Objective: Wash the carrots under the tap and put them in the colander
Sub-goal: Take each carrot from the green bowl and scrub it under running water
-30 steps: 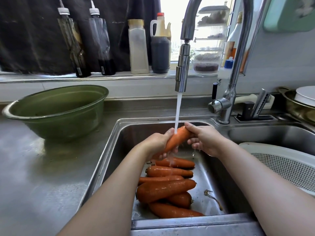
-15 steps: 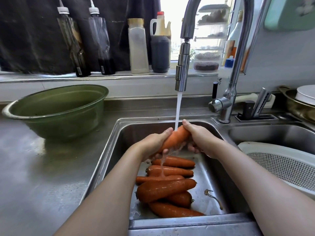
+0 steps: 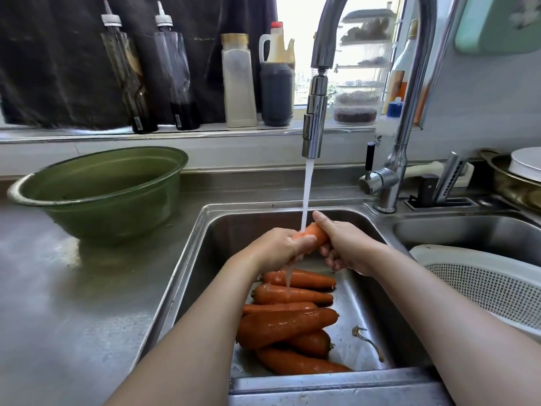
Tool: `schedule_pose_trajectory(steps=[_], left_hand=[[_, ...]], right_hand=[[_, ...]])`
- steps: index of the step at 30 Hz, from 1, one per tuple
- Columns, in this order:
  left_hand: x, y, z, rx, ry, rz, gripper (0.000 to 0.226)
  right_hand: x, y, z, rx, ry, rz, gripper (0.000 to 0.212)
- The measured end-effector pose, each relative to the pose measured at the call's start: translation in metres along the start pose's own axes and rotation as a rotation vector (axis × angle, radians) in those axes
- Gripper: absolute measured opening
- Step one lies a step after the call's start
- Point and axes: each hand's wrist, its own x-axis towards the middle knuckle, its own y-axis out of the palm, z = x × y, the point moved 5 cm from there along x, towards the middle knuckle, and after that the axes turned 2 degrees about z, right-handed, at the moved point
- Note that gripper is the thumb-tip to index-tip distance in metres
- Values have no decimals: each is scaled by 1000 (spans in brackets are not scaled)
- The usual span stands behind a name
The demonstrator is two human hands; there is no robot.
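Observation:
Both hands hold one orange carrot (image 3: pixel 314 233) under the running water of the tap (image 3: pixel 315 112), over the left sink basin (image 3: pixel 228 230). My left hand (image 3: pixel 282 247) grips its lower end, and my right hand (image 3: pixel 345 244) wraps round its upper end. Only a short middle stretch of the carrot shows between them. Several more wet carrots (image 3: pixel 288 320) lie piled on the basin floor below the hands. The white colander (image 3: pixel 494 285) sits in the right basin, and I see no carrots in its visible part.
A green bowl (image 3: pixel 96 194) stands on the steel counter to the left. Sauce bottles (image 3: pixel 175 74) line the window sill behind. The tap base and lever (image 3: pixel 383 183) rise between the basins. A metal pot with a white plate (image 3: pixel 518 177) is at far right.
My left hand has slid up along the carrot towards my right hand, covering more of it. Both hands stay under the stream, and the pile below is unmoved.

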Motion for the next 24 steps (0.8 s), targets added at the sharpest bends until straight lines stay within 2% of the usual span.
schedule_pose_trajectory(steps=[3, 5, 7, 9, 10, 12, 14, 16, 20, 21, 24], left_hand=[[-2, -4, -2, 58, -104, -86, 67], [-3, -4, -1, 45, -110, -25, 68], [-3, 1, 0, -118, -60, 122, 56], [-4, 3, 1, -300, -14, 231, 30], [-4, 3, 1, -355, -7, 262, 21], [0, 2, 3, -334, 10, 262, 17], [2, 1, 5, -183, 21, 189, 11], [3, 2, 1, -52, 21, 66, 17], [2, -3, -9, 187, -28, -166, 66], [1, -5, -10, 240, -49, -195, 73], [0, -6, -14, 260, -55, -167, 65]], right_hand=[[-2, 2, 3, -30, -57, 28, 54], [-3, 2, 4, -31, -76, 14, 49], [-4, -1, 5, 13, -61, -40, 51], [-4, -5, 7, 66, -29, -104, 54], [-4, -7, 7, 79, -16, -127, 55], [-4, -7, 7, 85, -9, -137, 54], [-4, -4, 4, 94, -3, -118, 49], [-2, 0, 3, 86, -3, -96, 49], [2, 3, 7, 68, -47, -80, 54], [2, 3, 7, 65, -51, -83, 56], [1, 0, 5, 56, -31, -126, 57]])
